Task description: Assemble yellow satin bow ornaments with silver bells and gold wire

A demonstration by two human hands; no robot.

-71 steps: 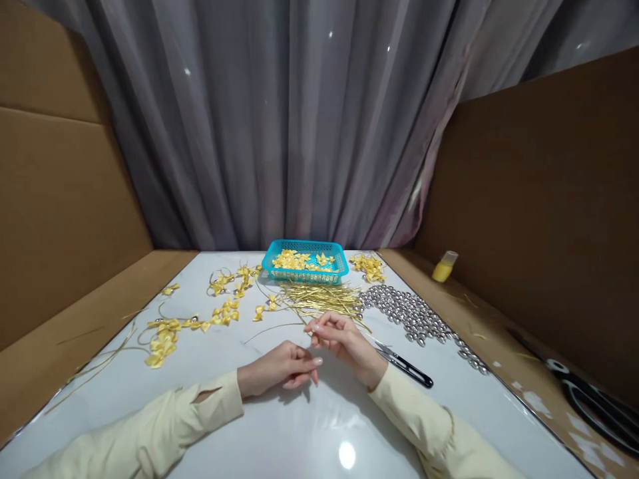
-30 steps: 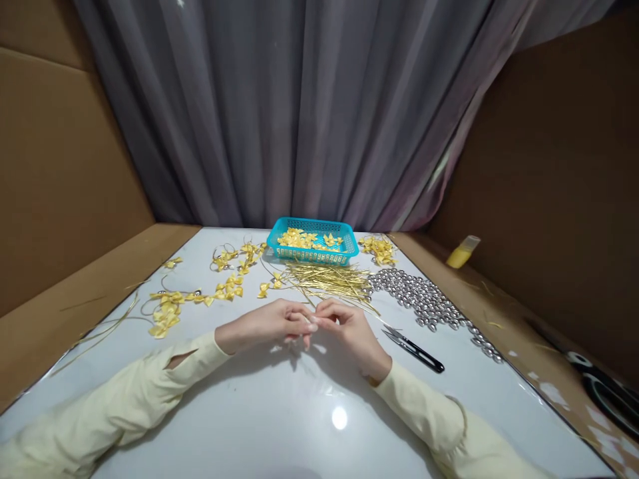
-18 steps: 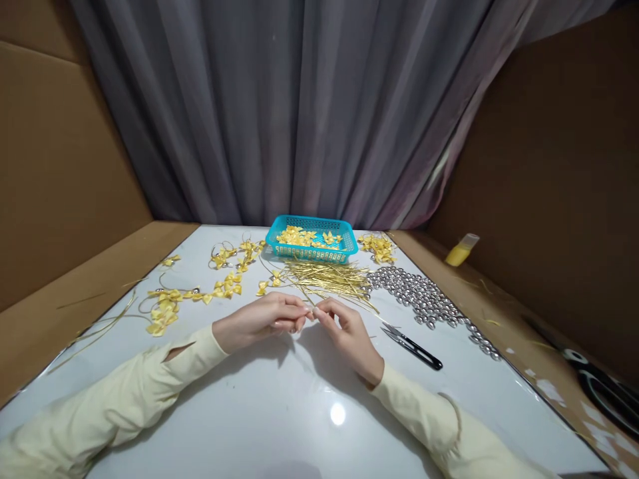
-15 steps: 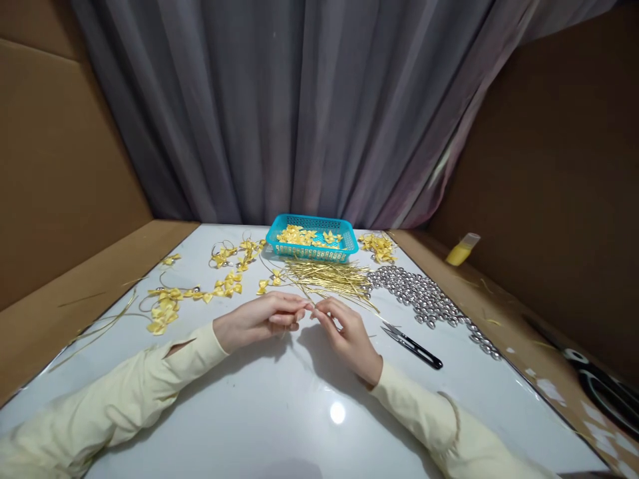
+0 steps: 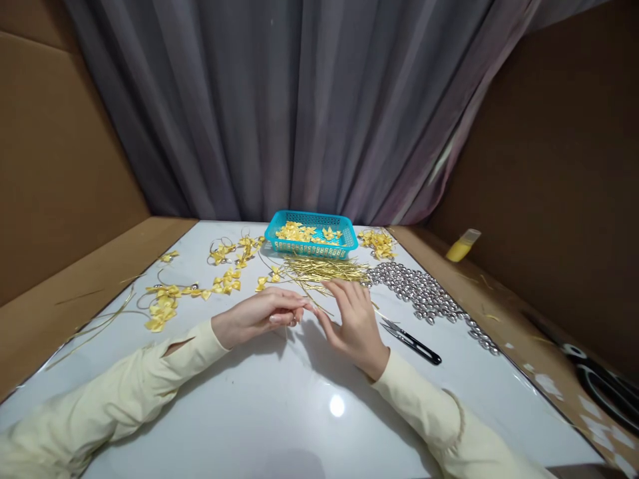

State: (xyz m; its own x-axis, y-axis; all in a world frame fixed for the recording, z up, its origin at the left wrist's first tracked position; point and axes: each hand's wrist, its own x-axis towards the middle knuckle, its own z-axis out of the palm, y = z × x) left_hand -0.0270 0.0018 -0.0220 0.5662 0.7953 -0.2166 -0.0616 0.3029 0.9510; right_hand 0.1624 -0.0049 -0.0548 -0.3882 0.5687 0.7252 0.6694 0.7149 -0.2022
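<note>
So, in the head view, the left hand (image 5: 257, 318) rests on the white surface (image 5: 279, 412) with its grip pressed together on a thin gold strip (image 5: 319, 307), whose short visible end slants away just beyond the fingertips; what else sits inside that pinch is too small to tell. The right hand (image 5: 352, 322) lies just beside the left grip, its own grip spread, fingers flat and holding nothing, their tips reaching toward the pile of gold strips (image 5: 327, 269) that lies just past both hands. Farther beyond that pile stands the blue basket (image 5: 344, 243) with loose yellow bows inside. To the left of the pinching grip, bows already strung on gold loops (image 5: 194, 293) lie scattered, which suggests a good share of pieces is finished. To the right of the spread grip lie black snips (image 5: 412, 340), untouched, and beyond them a heap of silver beads (image 5: 424, 299), with more loose bows (image 5: 378, 243) past it. Judging by the full pile, the heap and the basket, much work remains, and the piece in hand looks barely begun.
</note>
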